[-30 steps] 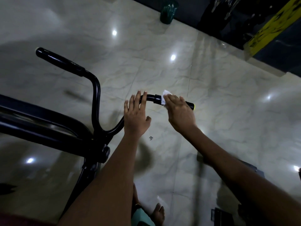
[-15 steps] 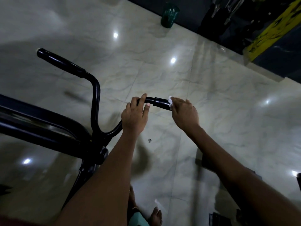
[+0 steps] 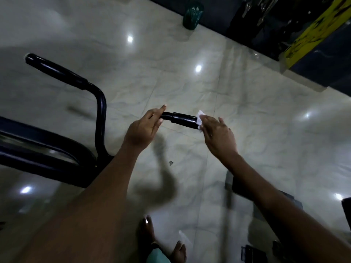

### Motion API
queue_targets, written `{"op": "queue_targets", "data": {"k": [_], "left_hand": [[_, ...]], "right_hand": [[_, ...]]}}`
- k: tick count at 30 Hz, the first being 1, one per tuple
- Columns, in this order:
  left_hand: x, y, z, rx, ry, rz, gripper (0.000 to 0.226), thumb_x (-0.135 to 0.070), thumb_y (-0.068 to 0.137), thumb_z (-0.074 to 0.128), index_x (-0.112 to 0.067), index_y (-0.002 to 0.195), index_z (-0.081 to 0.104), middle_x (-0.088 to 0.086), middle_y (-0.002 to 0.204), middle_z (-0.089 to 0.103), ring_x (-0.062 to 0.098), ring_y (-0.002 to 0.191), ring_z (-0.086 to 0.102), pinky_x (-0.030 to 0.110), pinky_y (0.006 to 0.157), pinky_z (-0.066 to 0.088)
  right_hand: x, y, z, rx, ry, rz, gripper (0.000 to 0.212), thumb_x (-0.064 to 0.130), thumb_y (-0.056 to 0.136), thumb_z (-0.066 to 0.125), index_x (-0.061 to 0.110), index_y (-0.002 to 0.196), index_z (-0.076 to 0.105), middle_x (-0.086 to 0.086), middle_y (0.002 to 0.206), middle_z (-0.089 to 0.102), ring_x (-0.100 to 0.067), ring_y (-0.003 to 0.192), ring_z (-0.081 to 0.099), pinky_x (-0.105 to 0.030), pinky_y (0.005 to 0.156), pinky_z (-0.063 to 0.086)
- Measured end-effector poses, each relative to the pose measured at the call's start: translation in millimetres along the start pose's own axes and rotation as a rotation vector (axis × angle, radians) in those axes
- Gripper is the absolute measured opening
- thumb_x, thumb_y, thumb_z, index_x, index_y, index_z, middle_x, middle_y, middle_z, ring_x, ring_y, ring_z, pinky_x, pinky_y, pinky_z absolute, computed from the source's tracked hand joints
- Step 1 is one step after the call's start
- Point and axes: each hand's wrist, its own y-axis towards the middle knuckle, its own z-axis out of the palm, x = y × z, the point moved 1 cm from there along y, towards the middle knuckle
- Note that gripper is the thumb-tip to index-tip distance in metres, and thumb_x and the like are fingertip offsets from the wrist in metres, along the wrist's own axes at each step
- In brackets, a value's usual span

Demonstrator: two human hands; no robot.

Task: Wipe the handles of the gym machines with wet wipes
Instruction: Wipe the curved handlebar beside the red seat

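The machine's black handlebar has two foam grips: the right grip [image 3: 184, 120] in the middle of the view and the left grip [image 3: 55, 71] at the upper left. My left hand [image 3: 143, 129] holds the bare bar just inside the right grip, thumb below and fingers over it. My right hand [image 3: 218, 134] is wrapped round the outer end of that grip with a white wet wipe [image 3: 199, 118] bunched under its fingers. The grip's tip is hidden by the hand and wipe.
The machine's dark frame [image 3: 38, 149] fills the left side. Glossy marble floor lies below. A green object [image 3: 192, 16] stands by the far wall beside dark equipment and a yellow-black panel [image 3: 313, 31]. Dark items [image 3: 252, 254] lie at the lower right; my bare feet [image 3: 148, 230] are below.
My right hand slid the wipe outward along the grip to its end, baring more of the foam. My left hand went from straight fingers to holding the bar.
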Motion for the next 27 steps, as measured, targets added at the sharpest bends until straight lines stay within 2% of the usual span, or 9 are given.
{"op": "queue_targets", "data": {"k": [3,7,11,13,15,17,20,24,27], "left_hand": [[-3.0,-1.3,1.3,0.034,0.005,-0.017,0.053,-0.046,0.100,0.019,-0.023,0.142,0.041,0.011,0.138,0.048,0.033,0.089,0.066,0.040,0.061,0.057],[-3.0,-1.9,0.9,0.058,0.028,-0.053,0.049,-0.045,0.100,0.021,-0.028,0.141,0.043,0.011,0.135,0.052,0.033,0.087,0.066,0.039,0.062,0.056],[-7.2,-1.4,-1.8,0.071,0.005,-0.119,0.048,-0.040,0.098,0.027,-0.028,0.142,0.041,0.012,0.140,0.045,0.033,0.105,0.060,0.043,0.076,0.054],[-7.1,0.4,-3.0,0.062,-0.016,-0.142,0.051,-0.041,0.097,0.029,-0.022,0.142,0.042,0.015,0.144,0.042,0.033,0.117,0.054,0.045,0.090,0.048],[-4.2,1.6,-3.6,0.022,0.008,-0.145,0.053,-0.040,0.097,0.032,-0.013,0.141,0.043,0.019,0.143,0.042,0.034,0.126,0.047,0.048,0.102,0.038],[-0.8,3.0,-5.3,-0.021,0.086,-0.123,0.053,-0.039,0.097,0.034,-0.009,0.139,0.045,0.019,0.142,0.043,0.034,0.129,0.044,0.049,0.108,0.030],[1.6,2.1,-5.9,-0.029,0.144,-0.100,0.054,-0.042,0.097,0.035,-0.010,0.139,0.045,0.018,0.142,0.045,0.034,0.129,0.044,0.047,0.110,0.024],[-2.9,-8.6,-0.9,0.004,0.140,-0.075,0.049,-0.040,0.099,0.033,-0.016,0.139,0.045,0.017,0.142,0.044,0.034,0.127,0.047,0.049,0.106,0.034],[-4.3,-10.6,0.2,0.040,0.135,-0.051,0.046,-0.036,0.097,0.037,-0.022,0.140,0.044,0.016,0.143,0.044,0.034,0.124,0.049,0.049,0.101,0.038]], "right_hand": [[2.2,5.4,1.2,-0.008,0.038,0.056,0.040,0.025,0.100,0.039,0.021,0.139,0.044,0.000,0.139,0.049,-0.029,0.129,0.042,-0.031,0.109,0.025],[3.6,-3.1,10.2,-0.098,0.101,-0.068,0.037,0.015,0.094,0.050,0.011,0.131,0.054,-0.007,0.134,0.055,-0.029,0.120,0.052,-0.035,0.107,0.032],[4.1,4.0,7.0,-0.056,0.092,0.007,0.037,0.019,0.097,0.046,0.018,0.134,0.052,-0.002,0.136,0.053,-0.029,0.123,0.050,-0.032,0.109,0.028],[6.8,6.7,6.4,-0.054,0.121,0.020,0.038,0.018,0.096,0.046,0.017,0.134,0.052,-0.002,0.135,0.054,-0.030,0.122,0.050,-0.033,0.109,0.028],[5.2,3.3,8.1,-0.035,0.112,-0.045,0.038,0.015,0.095,0.047,0.015,0.132,0.052,-0.004,0.134,0.054,-0.033,0.122,0.050,-0.039,0.106,0.033],[0.1,1.0,9.4,0.005,0.057,-0.103,0.040,0.014,0.095,0.046,0.015,0.134,0.050,-0.004,0.137,0.052,-0.032,0.127,0.046,-0.042,0.107,0.033],[3.9,10.3,6.1,0.036,0.028,-0.059,0.042,0.015,0.097,0.041,0.017,0.138,0.045,-0.006,0.138,0.050,-0.030,0.127,0.045,-0.037,0.111,0.026],[22.4,12.4,5.2,0.063,0.043,-0.138,0.041,0.010,0.097,0.042,0.010,0.138,0.045,-0.009,0.138,0.050,-0.028,0.129,0.043,-0.033,0.112,0.021],[13.2,6.6,8.5,0.013,0.046,-0.124,0.039,0.017,0.096,0.047,0.015,0.135,0.049,-0.004,0.138,0.051,-0.030,0.128,0.045,-0.038,0.110,0.029]]}}
